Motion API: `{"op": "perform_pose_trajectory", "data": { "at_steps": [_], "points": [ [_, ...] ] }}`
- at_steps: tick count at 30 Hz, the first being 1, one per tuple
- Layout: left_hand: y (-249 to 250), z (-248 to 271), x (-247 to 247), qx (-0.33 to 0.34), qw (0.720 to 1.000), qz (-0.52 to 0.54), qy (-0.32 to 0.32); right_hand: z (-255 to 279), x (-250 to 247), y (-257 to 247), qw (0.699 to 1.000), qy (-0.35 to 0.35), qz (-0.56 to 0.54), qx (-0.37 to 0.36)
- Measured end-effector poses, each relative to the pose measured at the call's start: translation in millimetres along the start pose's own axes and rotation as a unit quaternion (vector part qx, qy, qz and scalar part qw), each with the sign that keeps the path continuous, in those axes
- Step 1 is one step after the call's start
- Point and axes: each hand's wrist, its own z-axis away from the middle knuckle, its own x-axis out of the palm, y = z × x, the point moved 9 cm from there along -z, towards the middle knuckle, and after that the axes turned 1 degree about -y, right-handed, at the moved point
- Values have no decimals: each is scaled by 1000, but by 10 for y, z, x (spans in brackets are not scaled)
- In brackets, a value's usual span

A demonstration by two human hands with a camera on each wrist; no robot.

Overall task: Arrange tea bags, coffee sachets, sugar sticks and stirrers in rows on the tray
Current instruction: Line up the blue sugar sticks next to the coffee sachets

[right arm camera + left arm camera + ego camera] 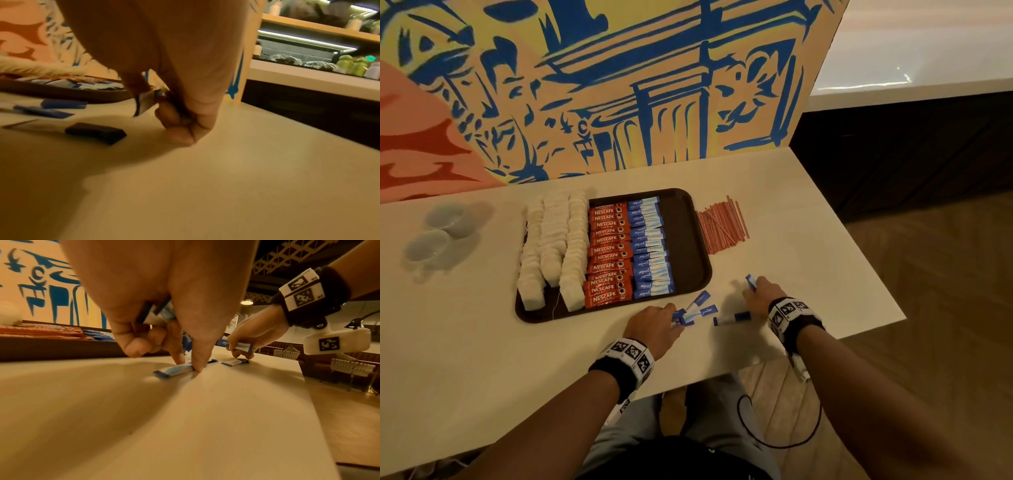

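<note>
Your left hand [654, 325] already clutched several sugar sticks [158, 313] while its fingers [197, 363] pinched another off the bench [465, 342]; your right hand [760, 298] gripped one too. At twelve o'clock the tray [688, 240] held finished tea, coffee and sugar rows; the stirrers [722, 224] at two o'clock remained.

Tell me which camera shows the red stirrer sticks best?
The head view. It looks down on the pile of thin red stirrer sticks, lying on the pale table just right of the dark brown tray. The left wrist and right wrist views do not show the sticks.
</note>
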Motion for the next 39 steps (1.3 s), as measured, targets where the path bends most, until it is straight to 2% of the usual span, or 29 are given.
{"op": "perform_pose_trajectory", "data": {
  "at_steps": [5, 10, 15, 20, 22, 25, 27, 30, 34, 36, 39],
  "points": [
    [-99, 54, 9, 2, 1000, -22, -6, 162, -101, -157, 995, 56, -12, -79],
    [-136, 133, 22, -2, 1000, -25, -16, 303, 143, -297, 988, -8, 57, -144],
    [-260, 248, 65, -31, 997, 59, -46, 348, 348, -286, 971, -32, 153, -179],
    [-371, 314, 58, -49, 980, 178, -69, 396, 434, -364, 953, -16, 219, -211],
    [-439, 325, 89, -62, 964, 248, -79, 440, 422, -444, 946, 11, 223, -236],
    [-467, 372, 91, -91, 916, 379, -92, 531, 415, -583, 949, 21, 185, -256],
    [-454, 406, 69, -106, 892, 426, -104, 618, 447, -730, 942, 19, 181, -282],
    [-496, 431, 55, -110, 878, 450, -123, 670, 541, -942, 923, 2, 217, -317],
    [-546, 466, 34, -115, 845, 503, -139, 574, 666, -1084, 881, 14, 340, -330],
    [-546, 493, -18, -109, 832, 526, -137, 550, 722, -1085, 876, 20, 364, -317],
    [-570, 512, -67, -93, 829, 536, -134, 601, 757, -1085, 865, 39, 393, -309]
  ]
}}
